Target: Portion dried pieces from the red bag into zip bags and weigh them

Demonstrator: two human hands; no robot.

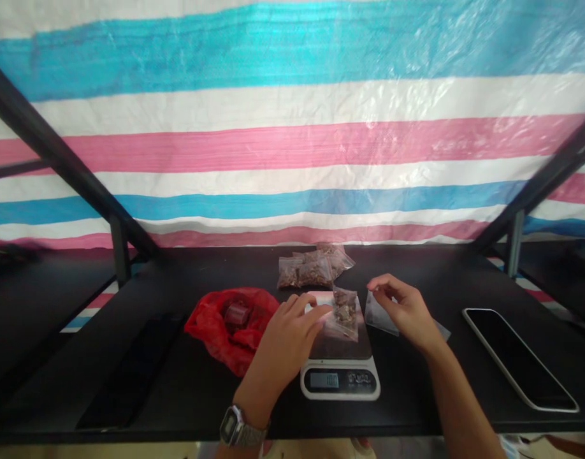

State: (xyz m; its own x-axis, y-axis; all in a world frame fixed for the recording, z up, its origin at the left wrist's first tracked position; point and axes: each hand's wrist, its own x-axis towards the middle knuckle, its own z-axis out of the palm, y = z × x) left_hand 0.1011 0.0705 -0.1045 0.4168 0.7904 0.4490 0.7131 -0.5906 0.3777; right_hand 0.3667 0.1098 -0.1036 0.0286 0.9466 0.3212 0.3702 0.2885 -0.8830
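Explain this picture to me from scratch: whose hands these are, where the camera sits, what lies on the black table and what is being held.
There is no machine here. The single picture comes from a camera on a person's head, looking forward and down at their own two bare hands. The left hand, with a wristwatch, pinches a small clear bag of brown bits over a kitchen scale whose display is lit. The right hand fingers an empty clear bag lying on the black table. Behind the scale lie more filled bags. Left of it sits a red plastic bag with something dark inside; on the right lies a phone, screen dark. A striped tarp hangs behind.
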